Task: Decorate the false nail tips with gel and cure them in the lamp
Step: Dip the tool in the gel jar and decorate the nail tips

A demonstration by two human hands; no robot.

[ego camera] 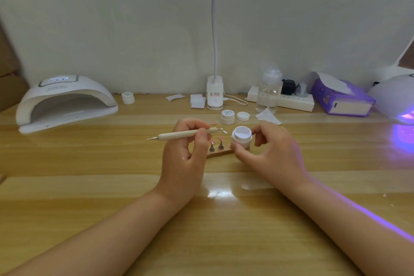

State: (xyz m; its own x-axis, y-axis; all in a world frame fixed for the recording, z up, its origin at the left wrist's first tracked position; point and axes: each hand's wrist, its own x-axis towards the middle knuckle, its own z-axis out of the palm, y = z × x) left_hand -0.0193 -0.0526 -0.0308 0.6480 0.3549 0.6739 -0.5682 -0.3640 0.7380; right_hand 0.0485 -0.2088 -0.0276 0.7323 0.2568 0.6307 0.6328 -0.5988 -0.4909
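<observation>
While the right hand (266,150) pinches the open jar (241,138) steady, the left hand (187,143) grips the tool (186,134) level. Its tip points at the jar, likely to load gel for the tips (216,144).

Hands (226,152) with dotting tool (186,134), open jar (242,138)

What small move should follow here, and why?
Probably dip the tool's tip into the open jar. The left hand holds the tool level, its tip just beside the jar that the right hand steadies, above the nail tips on the stand.
</observation>
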